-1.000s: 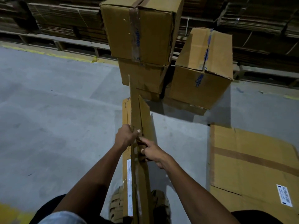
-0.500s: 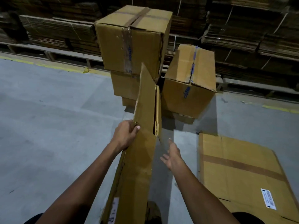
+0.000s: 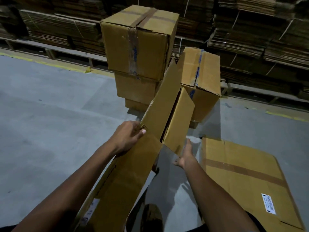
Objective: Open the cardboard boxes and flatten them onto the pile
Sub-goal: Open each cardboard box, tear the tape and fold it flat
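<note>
A collapsed cardboard box [image 3: 133,168] stands on edge in front of me, leaning to the right, its end flaps [image 3: 177,118] splayed apart. My left hand [image 3: 128,138] grips its upper left edge, thumb on the panel. My right hand [image 3: 185,156] is under the right flap with fingers straight, touching it. On the floor at the right lies the pile of flattened boxes [image 3: 247,174], its top sheet taped and carrying a white label. Beyond stand taped boxes: a tall stack [image 3: 138,47] and a tilted box [image 3: 202,81].
Grey concrete floor [image 3: 50,123] spreads to the left. Bundled flat cardboard on pallets [image 3: 250,36] lines the back wall behind a yellow floor line. My shoe [image 3: 152,216] shows below the box.
My right hand let go of the box's edge and moved right, open, to the flap. The box tipped from upright edge-on toward the right, and its flaps spread.
</note>
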### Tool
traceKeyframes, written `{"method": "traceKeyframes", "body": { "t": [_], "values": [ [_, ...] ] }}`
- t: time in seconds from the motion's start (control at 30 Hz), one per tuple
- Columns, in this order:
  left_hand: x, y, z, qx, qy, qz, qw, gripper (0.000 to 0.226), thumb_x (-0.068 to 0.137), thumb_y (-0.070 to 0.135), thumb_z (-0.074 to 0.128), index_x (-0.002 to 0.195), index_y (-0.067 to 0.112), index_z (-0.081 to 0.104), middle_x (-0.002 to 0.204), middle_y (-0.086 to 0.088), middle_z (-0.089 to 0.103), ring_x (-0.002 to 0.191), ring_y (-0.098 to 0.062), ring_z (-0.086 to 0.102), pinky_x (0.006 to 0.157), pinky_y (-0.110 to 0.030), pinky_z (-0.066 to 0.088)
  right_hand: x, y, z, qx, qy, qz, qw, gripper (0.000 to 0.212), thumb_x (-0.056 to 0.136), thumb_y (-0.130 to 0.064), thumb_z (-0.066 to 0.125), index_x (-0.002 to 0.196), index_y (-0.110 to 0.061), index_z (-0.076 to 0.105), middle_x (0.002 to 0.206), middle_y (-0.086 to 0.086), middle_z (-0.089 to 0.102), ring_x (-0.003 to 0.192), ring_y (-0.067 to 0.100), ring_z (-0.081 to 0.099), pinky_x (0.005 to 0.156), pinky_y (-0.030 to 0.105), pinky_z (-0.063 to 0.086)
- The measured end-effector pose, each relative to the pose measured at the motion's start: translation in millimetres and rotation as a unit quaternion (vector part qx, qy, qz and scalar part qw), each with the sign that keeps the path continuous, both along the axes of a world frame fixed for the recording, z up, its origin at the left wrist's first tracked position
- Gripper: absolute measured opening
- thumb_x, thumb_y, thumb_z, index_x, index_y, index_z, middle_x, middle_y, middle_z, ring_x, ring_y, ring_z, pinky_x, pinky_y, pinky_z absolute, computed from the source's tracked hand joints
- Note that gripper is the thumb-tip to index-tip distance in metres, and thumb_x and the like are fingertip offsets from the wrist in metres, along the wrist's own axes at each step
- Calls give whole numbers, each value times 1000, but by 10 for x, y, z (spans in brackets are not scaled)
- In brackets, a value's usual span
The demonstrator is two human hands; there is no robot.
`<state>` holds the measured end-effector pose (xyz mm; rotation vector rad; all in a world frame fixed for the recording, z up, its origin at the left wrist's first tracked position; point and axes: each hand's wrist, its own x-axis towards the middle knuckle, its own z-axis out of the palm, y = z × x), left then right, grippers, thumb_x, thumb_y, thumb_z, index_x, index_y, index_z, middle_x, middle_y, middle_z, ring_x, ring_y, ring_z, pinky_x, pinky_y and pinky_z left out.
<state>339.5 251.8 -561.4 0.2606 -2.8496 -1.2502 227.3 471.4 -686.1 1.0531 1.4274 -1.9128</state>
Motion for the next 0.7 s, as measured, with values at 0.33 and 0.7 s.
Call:
{"method": "traceKeyframes", "body": {
  "t": [0.33,0.7],
  "values": [
    [41,-101,301,-96,12,31,995,19,100,32,57,97,15,65,95,-3,69,84,-22,64,76,-40,57,190,-132,398,10,89,-295,951,20,96,-16,56,114,-9,53,126,11,61,99,23,57,89,35,50],
    [204,318,638,-176,33,25,983,24,101,33,56,114,17,67,106,-2,69,91,-23,65,82,-40,57,675,-52,1336,225,418,-101,874,13,91,-25,74,81,-27,66,89,2,72,82,17,67,72,39,59]
  ]
}}
